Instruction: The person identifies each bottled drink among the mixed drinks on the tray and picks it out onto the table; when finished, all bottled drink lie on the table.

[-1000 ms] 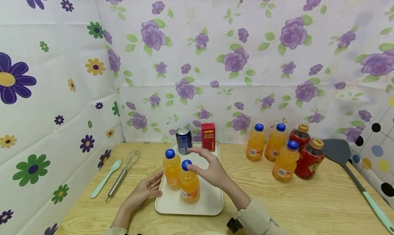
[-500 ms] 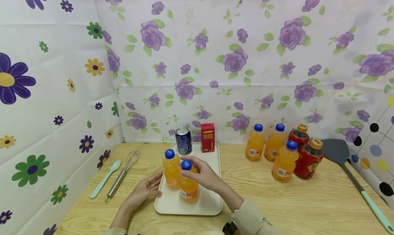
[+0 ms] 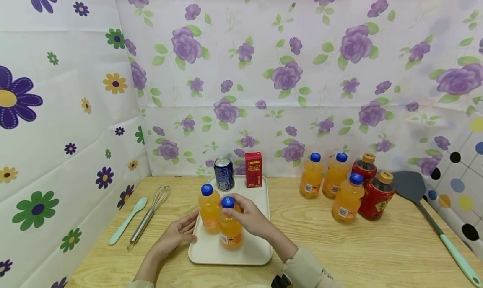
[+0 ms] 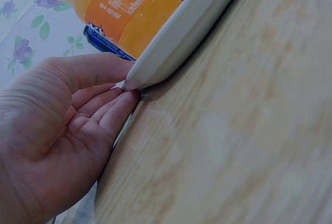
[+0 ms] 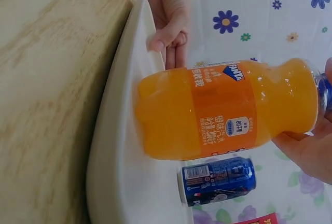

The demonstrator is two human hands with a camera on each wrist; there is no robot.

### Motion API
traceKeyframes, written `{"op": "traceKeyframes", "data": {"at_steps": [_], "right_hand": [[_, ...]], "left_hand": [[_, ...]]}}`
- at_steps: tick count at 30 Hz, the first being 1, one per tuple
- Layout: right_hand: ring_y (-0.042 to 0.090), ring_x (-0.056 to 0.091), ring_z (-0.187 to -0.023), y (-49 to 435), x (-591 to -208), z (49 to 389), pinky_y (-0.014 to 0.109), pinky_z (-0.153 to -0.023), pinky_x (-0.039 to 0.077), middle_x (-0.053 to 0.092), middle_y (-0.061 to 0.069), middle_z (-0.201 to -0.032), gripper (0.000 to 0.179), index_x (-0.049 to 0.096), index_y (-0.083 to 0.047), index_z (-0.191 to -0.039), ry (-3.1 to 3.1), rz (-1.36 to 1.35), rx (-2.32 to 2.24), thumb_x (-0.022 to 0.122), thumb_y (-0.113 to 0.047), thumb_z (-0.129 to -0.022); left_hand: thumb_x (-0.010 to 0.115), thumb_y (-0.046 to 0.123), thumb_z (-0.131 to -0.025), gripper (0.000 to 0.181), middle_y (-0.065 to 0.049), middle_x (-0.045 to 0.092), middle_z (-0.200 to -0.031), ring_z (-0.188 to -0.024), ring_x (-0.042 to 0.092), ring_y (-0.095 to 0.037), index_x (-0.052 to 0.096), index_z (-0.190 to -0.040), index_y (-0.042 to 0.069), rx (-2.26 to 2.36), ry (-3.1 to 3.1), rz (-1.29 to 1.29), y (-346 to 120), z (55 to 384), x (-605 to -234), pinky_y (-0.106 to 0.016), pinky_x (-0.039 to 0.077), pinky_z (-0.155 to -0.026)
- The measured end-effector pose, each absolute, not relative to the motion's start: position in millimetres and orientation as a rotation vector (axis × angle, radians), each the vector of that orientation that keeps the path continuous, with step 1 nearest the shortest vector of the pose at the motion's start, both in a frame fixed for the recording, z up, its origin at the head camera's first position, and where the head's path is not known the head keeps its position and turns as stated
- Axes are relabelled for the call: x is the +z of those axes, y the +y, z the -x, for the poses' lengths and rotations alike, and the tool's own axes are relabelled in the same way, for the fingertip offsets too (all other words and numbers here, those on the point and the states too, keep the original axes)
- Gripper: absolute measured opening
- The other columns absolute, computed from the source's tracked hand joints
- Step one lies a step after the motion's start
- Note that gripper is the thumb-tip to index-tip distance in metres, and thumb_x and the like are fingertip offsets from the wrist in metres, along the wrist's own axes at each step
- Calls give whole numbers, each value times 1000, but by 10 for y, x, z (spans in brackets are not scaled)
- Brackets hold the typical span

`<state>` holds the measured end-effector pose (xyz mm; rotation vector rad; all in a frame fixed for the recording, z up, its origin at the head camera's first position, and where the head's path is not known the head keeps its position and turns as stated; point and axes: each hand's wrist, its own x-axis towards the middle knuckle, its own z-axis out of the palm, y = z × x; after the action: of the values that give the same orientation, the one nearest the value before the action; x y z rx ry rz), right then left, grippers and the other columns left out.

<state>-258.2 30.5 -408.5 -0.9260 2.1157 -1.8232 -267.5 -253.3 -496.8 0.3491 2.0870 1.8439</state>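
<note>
My right hand (image 3: 252, 219) grips the neck of an orange soda bottle (image 3: 231, 230) just under its blue cap. This bottle stands upright on a cream tray (image 3: 258, 251), and the right wrist view shows its Fanta label. Just behind and left of it is a second orange soda bottle (image 3: 209, 208). At the tray's left edge, my left hand (image 4: 67, 125) pinches the rim, thumb on top and fingertips beneath. A blue drink can (image 3: 224, 175) and a red carton (image 3: 253, 169) stand at the tray's far end.
Several more drinks stand on the right: orange soda bottles (image 3: 345, 202) and red-labelled dark bottles (image 3: 377, 199). Beyond them lies a dark spatula (image 3: 413, 189) with a mint handle. A whisk (image 3: 149, 216) and a mint spoon (image 3: 128, 221) lie left of the tray. Floral sheets back the wooden table.
My right hand has come down and left from its spread pose beside the front bottle and now grips its neck. The left hand stays at the tray's edge.
</note>
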Motion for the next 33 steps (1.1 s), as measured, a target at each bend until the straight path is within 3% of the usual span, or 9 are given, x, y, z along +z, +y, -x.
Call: {"op": "traceKeyframes", "data": {"at_steps": [4,10,21,24,30,33], "right_hand": [[30,57,-120,315,-4102,2601,31,-106,51,61,22,-126,39,54,2,-128,2167,912,-1860,53,-25,-100],[31,60,-118,381,-4085,2664,40,-107,51,63,22,-125,37,55,-2,-129,2251,810,-1893,54,-25,-99],[26,58,-124,786,-3816,2800,42,-113,45,61,22,-131,37,55,-4,-132,2303,539,-2117,56,-20,-99],[17,58,-121,985,-3733,2835,35,-112,46,62,17,-131,38,55,-6,-133,2333,463,-2180,57,-21,-99],[-3,60,-109,1359,-3730,2865,11,-97,50,68,-1,-118,39,57,-7,-131,2471,396,-2265,61,-23,-96],[-9,60,-104,1531,-3794,2863,5,-92,49,68,-11,-112,42,56,-5,-131,2533,355,-2240,61,-27,-96]], "left_hand": [[69,-4,-81,89,-23,14,-161,-148,16,-41,18,-154,-5,1845,2090,-340,-2528,2676,-4972,-13,42,-107],[69,-5,-80,90,-23,14,-161,-148,16,-41,18,-154,-4,1851,2085,-333,-2527,2676,-4959,-16,41,-110],[70,-3,-81,90,-24,14,-161,-148,16,-42,18,-154,-5,1850,2089,-337,-2536,2671,-4963,-15,42,-109],[70,-4,-81,90,-23,14,-161,-148,16,-41,18,-154,-4,1853,2090,-339,-2520,2678,-4962,-16,41,-110],[70,-3,-81,90,-23,15,-161,-148,17,-41,19,-154,-4,1848,2102,-329,-2515,2683,-4971,-18,41,-111],[71,-3,-80,90,-23,16,-161,-149,18,-41,20,-154,-3,1844,2108,-310,-2517,2679,-4978,-16,42,-110]]}}
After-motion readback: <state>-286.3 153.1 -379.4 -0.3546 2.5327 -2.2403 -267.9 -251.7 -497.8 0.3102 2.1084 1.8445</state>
